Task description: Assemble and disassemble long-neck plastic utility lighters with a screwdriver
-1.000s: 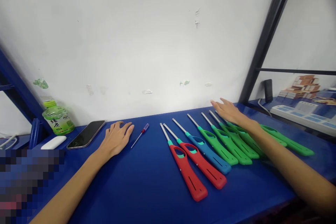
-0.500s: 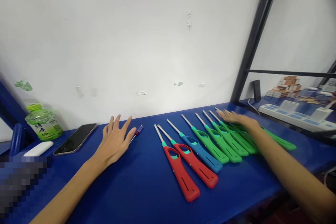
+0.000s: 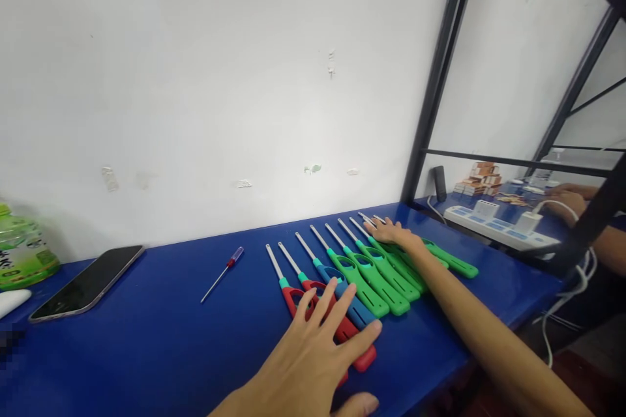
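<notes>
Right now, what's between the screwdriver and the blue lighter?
Two red lighters, side by side and partly hidden by the left hand, lie between the screwdriver and the blue lighter, seen in the head view.

A white wall [image 3: 195,78], scuffed with small patches [image 3: 313,169] and brightest near its middle, rises behind the back edge of the blue table [image 3: 147,352]. At the back right corner stands a dark metal post [image 3: 435,91], joined by a thin crossbar [image 3: 513,161].
</notes>
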A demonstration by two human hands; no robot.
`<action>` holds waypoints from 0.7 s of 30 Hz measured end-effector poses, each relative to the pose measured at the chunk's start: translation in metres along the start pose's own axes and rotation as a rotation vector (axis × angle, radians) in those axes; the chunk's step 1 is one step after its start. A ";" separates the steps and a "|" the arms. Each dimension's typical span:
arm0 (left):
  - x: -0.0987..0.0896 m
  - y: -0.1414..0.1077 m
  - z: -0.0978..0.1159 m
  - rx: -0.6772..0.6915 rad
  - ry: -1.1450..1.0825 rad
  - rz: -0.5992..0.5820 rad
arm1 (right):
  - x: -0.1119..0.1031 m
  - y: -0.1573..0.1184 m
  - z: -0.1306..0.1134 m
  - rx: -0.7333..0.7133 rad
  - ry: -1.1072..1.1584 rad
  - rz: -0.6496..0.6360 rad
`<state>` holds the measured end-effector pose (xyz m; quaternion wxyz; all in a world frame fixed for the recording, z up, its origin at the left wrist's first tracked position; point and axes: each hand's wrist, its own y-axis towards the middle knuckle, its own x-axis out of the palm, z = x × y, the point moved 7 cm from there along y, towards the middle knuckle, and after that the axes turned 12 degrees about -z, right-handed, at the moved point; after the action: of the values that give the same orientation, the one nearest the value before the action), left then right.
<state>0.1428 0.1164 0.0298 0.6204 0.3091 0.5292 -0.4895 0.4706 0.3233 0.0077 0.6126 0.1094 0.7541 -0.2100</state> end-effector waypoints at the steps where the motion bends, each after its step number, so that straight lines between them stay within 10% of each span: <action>1: 0.000 0.000 -0.003 -0.020 -0.013 -0.022 | 0.000 -0.001 -0.003 -0.004 -0.002 -0.003; 14: -0.009 -0.029 -0.039 -0.061 0.105 0.128 | 0.001 -0.006 -0.062 -0.097 0.050 0.033; 21: -0.053 -0.072 -0.122 -0.422 0.297 0.313 | -0.065 -0.011 0.030 -0.020 0.072 0.221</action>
<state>0.0342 0.2169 0.0597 0.6545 0.3195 0.6502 -0.2163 0.5064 0.3058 0.0676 0.6054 0.1932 0.7611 -0.1298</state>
